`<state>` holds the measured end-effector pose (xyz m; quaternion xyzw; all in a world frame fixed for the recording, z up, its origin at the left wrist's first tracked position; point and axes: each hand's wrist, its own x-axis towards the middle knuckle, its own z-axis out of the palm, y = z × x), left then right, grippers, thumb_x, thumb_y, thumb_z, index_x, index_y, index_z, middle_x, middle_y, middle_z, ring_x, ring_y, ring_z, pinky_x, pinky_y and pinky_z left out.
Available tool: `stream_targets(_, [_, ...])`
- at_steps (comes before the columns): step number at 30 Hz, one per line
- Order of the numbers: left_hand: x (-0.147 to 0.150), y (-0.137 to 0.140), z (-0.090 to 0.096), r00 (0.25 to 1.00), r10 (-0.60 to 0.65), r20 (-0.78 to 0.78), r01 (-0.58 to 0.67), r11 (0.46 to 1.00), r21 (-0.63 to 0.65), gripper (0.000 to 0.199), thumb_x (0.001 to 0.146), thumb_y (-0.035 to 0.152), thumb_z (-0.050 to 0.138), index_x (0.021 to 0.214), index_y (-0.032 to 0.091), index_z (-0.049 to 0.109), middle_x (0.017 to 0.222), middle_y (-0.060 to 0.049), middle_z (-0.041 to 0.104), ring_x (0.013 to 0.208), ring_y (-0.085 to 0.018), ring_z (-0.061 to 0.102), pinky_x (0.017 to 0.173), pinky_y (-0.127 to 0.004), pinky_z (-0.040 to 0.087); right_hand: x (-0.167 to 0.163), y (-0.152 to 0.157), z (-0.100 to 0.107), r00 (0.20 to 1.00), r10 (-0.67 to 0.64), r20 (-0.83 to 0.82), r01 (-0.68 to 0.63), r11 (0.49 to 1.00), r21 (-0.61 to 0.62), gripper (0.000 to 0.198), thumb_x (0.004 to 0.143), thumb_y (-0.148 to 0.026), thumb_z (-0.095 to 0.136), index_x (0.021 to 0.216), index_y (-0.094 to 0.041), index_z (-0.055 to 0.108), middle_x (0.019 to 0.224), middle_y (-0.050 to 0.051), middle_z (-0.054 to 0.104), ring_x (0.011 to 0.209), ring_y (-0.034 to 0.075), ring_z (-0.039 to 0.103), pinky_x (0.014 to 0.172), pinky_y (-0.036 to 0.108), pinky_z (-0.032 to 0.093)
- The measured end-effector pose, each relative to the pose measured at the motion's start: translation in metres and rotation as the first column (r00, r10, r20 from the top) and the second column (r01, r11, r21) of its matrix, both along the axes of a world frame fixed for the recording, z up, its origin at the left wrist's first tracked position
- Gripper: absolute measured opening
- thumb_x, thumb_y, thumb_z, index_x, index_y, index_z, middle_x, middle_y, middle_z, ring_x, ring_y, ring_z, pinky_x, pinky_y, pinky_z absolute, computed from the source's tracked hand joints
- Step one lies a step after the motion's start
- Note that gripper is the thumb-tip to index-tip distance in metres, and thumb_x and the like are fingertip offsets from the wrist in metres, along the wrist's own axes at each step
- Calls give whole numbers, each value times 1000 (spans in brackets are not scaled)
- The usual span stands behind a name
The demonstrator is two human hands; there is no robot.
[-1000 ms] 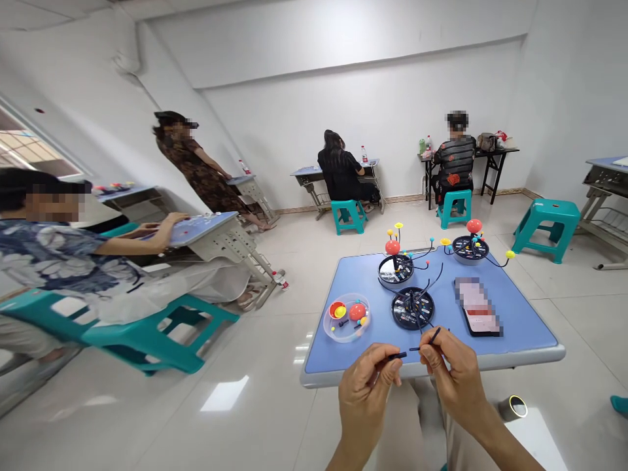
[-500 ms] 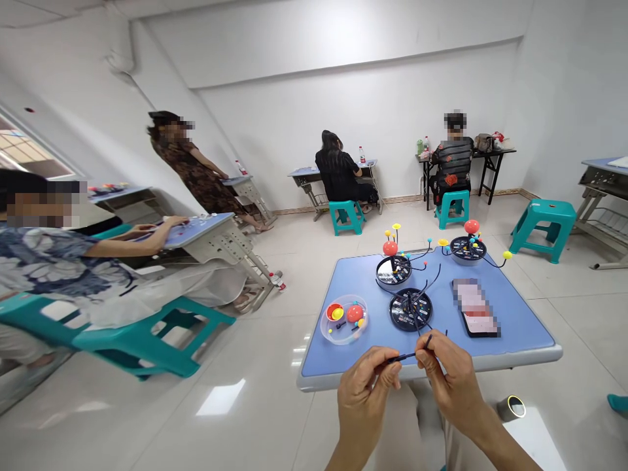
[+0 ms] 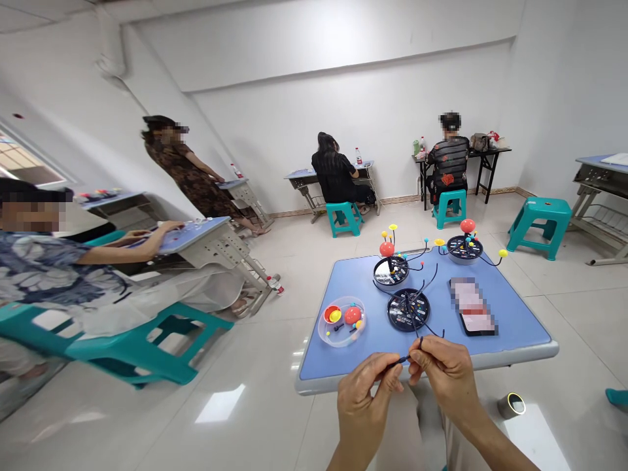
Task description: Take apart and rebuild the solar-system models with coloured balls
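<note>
Over the near edge of a blue desk (image 3: pixel 363 366), my left hand (image 3: pixel 366 389) and my right hand (image 3: pixel 444 369) both pinch a thin black plastic rod (image 3: pixel 403 359). The fingertips hide its ends. Just beyond them stands a round black base (image 3: pixel 408 320) with several bare curved black arms. To its left, a clear round tub (image 3: pixel 328 339) holds a red ball half (image 3: pixel 352 315), red and yellow cups and small black parts. Farther back are two solar system models, one with a red ball (image 3: pixel 386 249), the other with a red ball (image 3: pixel 468 226).
A phone (image 3: pixel 473 307) lies on the desk's right side. A dark cylinder (image 3: pixel 511 405) stands below the desk at right. Green stools (image 3: pixel 540 219) are around the room. A person (image 3: pixel 59 261) works at a desk on the left; others are by the back wall.
My hands have drawn closer together, leaving less of the black rod showing between them. My right hand has shifted slightly left. The whole view has shifted a little.
</note>
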<state>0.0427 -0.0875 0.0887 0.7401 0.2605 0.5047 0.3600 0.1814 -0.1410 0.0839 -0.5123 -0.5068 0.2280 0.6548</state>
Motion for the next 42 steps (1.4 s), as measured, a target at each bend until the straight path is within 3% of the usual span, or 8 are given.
stream_targets(10, [3, 2, -18, 1000, 11, 9, -10, 997, -80, 15, 81, 18, 67, 91, 26, 75, 60, 4, 70, 48, -12, 65, 52, -21, 54, -9, 7, -17, 995, -93, -36, 94, 996, 6, 31, 89, -27, 56, 59, -19, 60, 54, -2, 55, 46, 11, 55, 45, 20, 46])
stream_targets(16, [14, 12, -18, 998, -51, -27, 44, 974, -220, 15, 81, 29, 68, 92, 22, 75, 71, -1, 73, 52, -14, 66, 54, -24, 57, 7, 12, -12, 981, 16, -191, -39, 992, -118, 27, 87, -39, 60, 70, -18, 63, 59, -2, 58, 48, 13, 61, 49, 23, 52])
stream_targets(21, [33, 50, 3, 998, -44, -42, 32, 967, -253, 31, 75, 36, 72, 100, 19, 72, 85, -6, 73, 73, -18, 67, 64, -28, 59, 45, 32, 6, 985, -60, -162, 32, 985, -172, 28, 79, -45, 68, 76, -18, 64, 60, 0, 64, 49, 15, 62, 49, 26, 52])
stream_targets(25, [46, 94, 13, 999, 5, -48, -18, 958, -286, 25, 77, 37, 65, 88, 16, 72, 69, -2, 67, 61, -13, 60, 58, -24, 52, 73, 69, 8, 987, -89, -134, 58, 974, -220, 21, 73, -38, 67, 73, -18, 63, 56, -2, 60, 44, 14, 56, 45, 25, 46])
stream_targets(32, [66, 136, 3, 972, -149, -184, 83, 942, -325, 20, 71, 33, 65, 78, 17, 74, 73, -4, 70, 61, -13, 56, 58, -25, 47, 95, 118, 7, 996, 35, 81, -1, 921, -389, 11, 71, -21, 55, 63, -17, 61, 48, -5, 53, 42, 11, 48, 45, 22, 41])
stream_targets(38, [77, 140, -9, 953, -195, -231, 103, 927, -360, 18, 67, 29, 65, 78, 17, 74, 73, -4, 70, 63, -15, 58, 61, -26, 47, 91, 120, 12, 944, -6, 329, 140, 913, -383, 22, 75, -17, 50, 54, -18, 57, 46, -3, 52, 44, 11, 48, 46, 22, 36])
stream_targets(42, [81, 141, -11, 947, -218, -238, 117, 919, -376, 19, 66, 28, 66, 79, 17, 74, 68, -3, 69, 62, -15, 58, 60, -27, 46, 87, 117, 11, 933, -19, 358, 171, 902, -397, 23, 75, -13, 47, 54, -18, 57, 47, -2, 53, 43, 12, 51, 47, 23, 34])
